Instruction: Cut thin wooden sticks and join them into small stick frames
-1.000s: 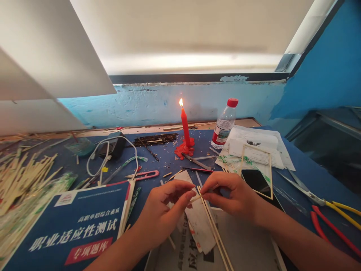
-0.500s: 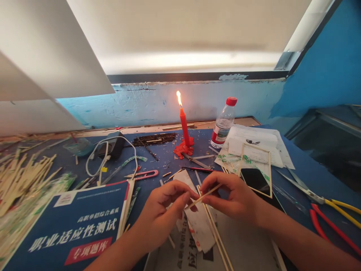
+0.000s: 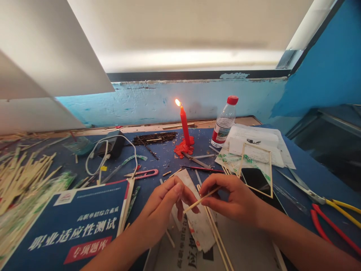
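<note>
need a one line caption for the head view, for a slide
Right fingers pinch a thin pale stick beside the left fingers, with a lit red candle and a capped bottle beyond.

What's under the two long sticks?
Beneath the long sticks: white paper and a grey printed cover. Whatever the paper and cover themselves hide can't be seen.

Left hand [image 3: 166, 205] bare, right hand [image 3: 234, 197] likewise; fingers [image 3: 216, 179] slim. Left forearm [image 3: 118, 250], right forearm [image 3: 299, 237] uncovered to view's edge, tapering to bare wrists [image 3: 258, 213].
</note>
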Available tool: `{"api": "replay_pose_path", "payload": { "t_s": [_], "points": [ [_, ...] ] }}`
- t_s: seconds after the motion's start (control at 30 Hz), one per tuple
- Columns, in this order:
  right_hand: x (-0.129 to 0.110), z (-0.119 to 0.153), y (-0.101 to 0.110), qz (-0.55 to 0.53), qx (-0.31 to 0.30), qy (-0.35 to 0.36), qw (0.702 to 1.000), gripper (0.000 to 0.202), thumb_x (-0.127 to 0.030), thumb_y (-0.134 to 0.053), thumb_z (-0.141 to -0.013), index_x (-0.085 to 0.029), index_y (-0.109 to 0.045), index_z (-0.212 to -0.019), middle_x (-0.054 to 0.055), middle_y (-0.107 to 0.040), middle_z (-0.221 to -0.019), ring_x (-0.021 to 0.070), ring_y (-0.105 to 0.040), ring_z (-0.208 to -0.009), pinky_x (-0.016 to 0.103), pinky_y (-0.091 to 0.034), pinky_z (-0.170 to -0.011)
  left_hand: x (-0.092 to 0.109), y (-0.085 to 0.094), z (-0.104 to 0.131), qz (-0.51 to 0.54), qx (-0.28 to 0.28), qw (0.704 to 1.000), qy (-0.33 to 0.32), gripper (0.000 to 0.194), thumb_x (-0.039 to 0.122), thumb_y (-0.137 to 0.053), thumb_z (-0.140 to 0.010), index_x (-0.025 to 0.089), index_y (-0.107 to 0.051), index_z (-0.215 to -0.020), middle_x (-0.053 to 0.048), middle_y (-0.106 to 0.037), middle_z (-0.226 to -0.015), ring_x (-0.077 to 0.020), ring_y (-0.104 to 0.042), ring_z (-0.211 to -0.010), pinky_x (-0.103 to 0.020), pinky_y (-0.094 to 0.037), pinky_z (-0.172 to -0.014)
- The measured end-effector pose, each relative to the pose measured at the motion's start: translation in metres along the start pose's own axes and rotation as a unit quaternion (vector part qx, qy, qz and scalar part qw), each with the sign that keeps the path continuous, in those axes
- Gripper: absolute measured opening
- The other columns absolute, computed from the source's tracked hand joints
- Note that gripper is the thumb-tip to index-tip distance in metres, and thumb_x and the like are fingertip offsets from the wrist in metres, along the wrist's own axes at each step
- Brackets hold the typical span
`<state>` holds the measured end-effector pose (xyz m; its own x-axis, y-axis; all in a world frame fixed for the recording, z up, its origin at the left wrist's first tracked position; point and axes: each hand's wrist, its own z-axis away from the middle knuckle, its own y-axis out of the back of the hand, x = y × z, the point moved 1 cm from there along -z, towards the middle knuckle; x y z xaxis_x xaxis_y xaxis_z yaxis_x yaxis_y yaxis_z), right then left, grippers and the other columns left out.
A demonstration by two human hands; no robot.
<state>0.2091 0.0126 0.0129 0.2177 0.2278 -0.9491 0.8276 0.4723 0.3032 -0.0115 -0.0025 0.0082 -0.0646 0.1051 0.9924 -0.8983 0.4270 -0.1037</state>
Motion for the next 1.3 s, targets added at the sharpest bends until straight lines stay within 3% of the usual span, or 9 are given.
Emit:
{"api": "replay_pose_path", "payload": {
  "t_s": [0.2,0.4,0.67,1.0,1.1,1.2,1.3],
  "points": [
    [-0.001,0.0,0.001,0.011,-0.004,0.005,1.0,0.013,-0.027,-0.075,-0.09,-0.019,-0.072,-0.099,0.002,-0.071,-0.085,0.0147,-0.062,-0.072,0.029,-0.048,-0.066,-0.002,0.0,0.001,0.081,-0.049,0.995,0.006,0.023,0.036,-0.05,-0.101,0.019,-0.06,-0.089,-0.007,-0.073,-0.09,-0.0191,-0.067,-0.076,-0.028,-0.048,-0.061],
    [0.0,-0.001,0.0,0.015,0.003,0.002,1.0,0.012,-0.028,-0.077,-0.089,-0.019,-0.073,-0.096,0.0,-0.069,-0.081,0.0136,-0.06,-0.068,0.026,-0.047,-0.062,-0.004,-0.001,0.003,0.052,-0.045,0.997,0.019,0.027,0.038,-0.047,-0.104,0.018,-0.059,-0.092,-0.008,-0.072,-0.091,-0.0181,-0.064,-0.076,-0.027,-0.046,-0.062],
    [0.002,-0.001,0.0,0.013,-0.004,0.0,1.0,0.011,-0.026,-0.077,-0.088,-0.019,-0.073,-0.097,0.0,-0.07,-0.082,0.0132,-0.06,-0.069,0.026,-0.046,-0.062,-0.007,-0.001,0.0,0.021,-0.03,0.999,0.006,0.033,0.041,-0.044,-0.105,0.017,-0.059,-0.087,-0.008,-0.074,-0.081,-0.0141,-0.058,-0.061,-0.025,-0.044,-0.056],
    [0.004,0.0,-0.001,-0.002,-0.008,-0.005,1.0,0.011,-0.026,-0.076,-0.089,-0.019,-0.073,-0.097,0.002,-0.071,-0.087,0.0143,-0.063,-0.072,0.027,-0.052,-0.065,-0.009,0.002,-0.002,0.133,-0.047,0.99,0.009,0.029,0.035,-0.043,-0.101,0.019,-0.058,-0.081,-0.008,-0.073,-0.083,-0.0225,-0.07,-0.074,-0.027,-0.049,-0.055],
    [0.002,0.0,-0.001,0.007,-0.007,0.0,1.0,0.01,-0.025,-0.076,-0.089,-0.019,-0.073,-0.096,0.002,-0.072,-0.087,0.0136,-0.063,-0.071,0.026,-0.051,-0.065,-0.01,0.002,-0.003,0.111,-0.017,0.993,0.019,0.026,0.032,-0.046,-0.099,0.02,-0.056,-0.08,-0.006,-0.072,-0.079,-0.0207,-0.069,-0.069,-0.026,-0.05,-0.053],
    [0.001,-0.002,-0.002,0.012,-0.013,-0.006,1.0,0.01,-0.027,-0.077,-0.089,-0.019,-0.073,-0.094,0.001,-0.071,-0.085,0.0125,-0.061,-0.068,0.024,-0.048,-0.061,-0.01,0.001,-0.003,0.049,0.035,0.997,0.037,0.017,0.028,-0.047,-0.101,0.019,-0.061,-0.096,-0.004,-0.074,-0.074,-0.0188,-0.069,-0.062,-0.026,-0.051,-0.053],
    [0.004,-0.004,-0.002,0.018,0.0,-0.02,1.0,0.013,-0.03,-0.077,-0.089,-0.019,-0.071,-0.089,-0.001,-0.069,-0.077,0.0116,-0.059,-0.065,0.023,-0.045,-0.057,-0.01,-0.001,-0.002,-0.02,0.027,0.999,0.038,0.022,0.024,-0.047,-0.099,0.016,-0.067,-0.099,-0.006,-0.074,-0.077,-0.0203,-0.072,-0.066,-0.028,-0.054,-0.056]
  ]
}}
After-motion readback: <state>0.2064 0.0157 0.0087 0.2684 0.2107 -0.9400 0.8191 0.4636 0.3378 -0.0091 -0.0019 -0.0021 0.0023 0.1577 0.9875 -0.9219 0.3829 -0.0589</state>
